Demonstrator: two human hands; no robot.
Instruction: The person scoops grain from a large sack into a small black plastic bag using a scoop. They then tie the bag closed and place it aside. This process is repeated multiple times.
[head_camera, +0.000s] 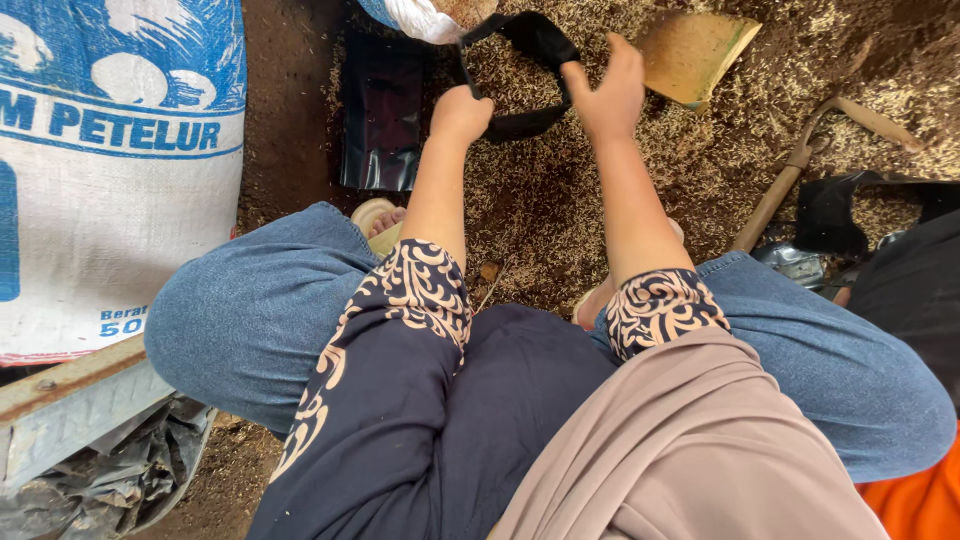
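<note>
My left hand (460, 113) grips the left rim of a small black plastic bag (525, 75) and holds it open. On the right rim of the same bag my right hand (608, 95) pinches with fingers spread. The bag's mouth gapes over a ground covered with pale rice husk (560, 200). I squat above it, blue jeans and dark patterned sleeves in the lower view.
A stack of flat black bags (380, 120) lies to the left. A yellow scoop (690, 50) rests beyond my right hand. A wooden-handled tool (790, 180) lies at the right. A large white and blue sack (110, 150) stands left. Another sack's edge (420, 18) shows at top.
</note>
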